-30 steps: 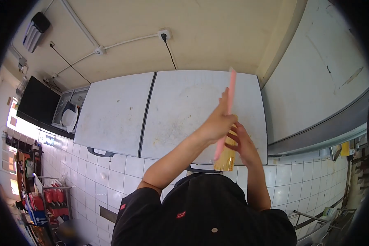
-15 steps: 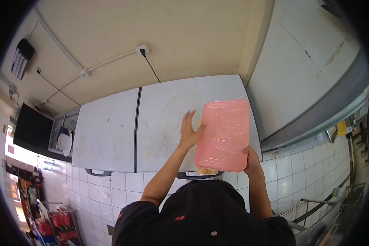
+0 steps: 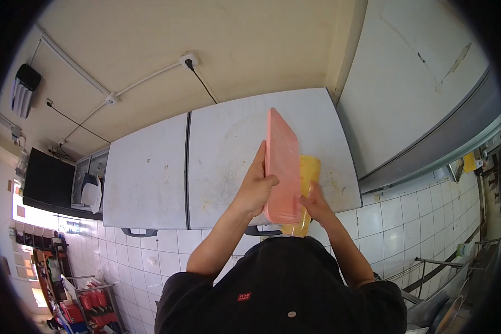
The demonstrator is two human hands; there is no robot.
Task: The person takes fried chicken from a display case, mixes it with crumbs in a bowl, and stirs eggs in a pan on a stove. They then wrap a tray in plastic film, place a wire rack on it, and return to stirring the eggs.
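Note:
A pink plastic tray [image 3: 283, 172] with shiny cling film stretched over it is tipped up on its side above the white worktop. My left hand [image 3: 254, 189] grips its left edge, thumb on the near face and fingers mostly behind. Just right of the tray, a yellow roll of cling film [image 3: 310, 167] slants toward me, partly covered by the tray. My right hand [image 3: 319, 207] is closed around the roll's right side, its thumb close to the tray's edge.
The white worktop [image 3: 145, 183] looks like two chest-freezer lids with dark handles [image 3: 139, 232] in front. A tall white cabinet [image 3: 412, 100] borders it on the right. A plugged-in cable [image 3: 203, 83] hangs down the wall. Red items [image 3: 92, 300] fill a rack at lower left.
The tray has turned from lying face-up to standing steeply on its side, exposing the yellow roll. My left hand has closed on its edge; my right hand has shifted from the tray's corner to the roll.

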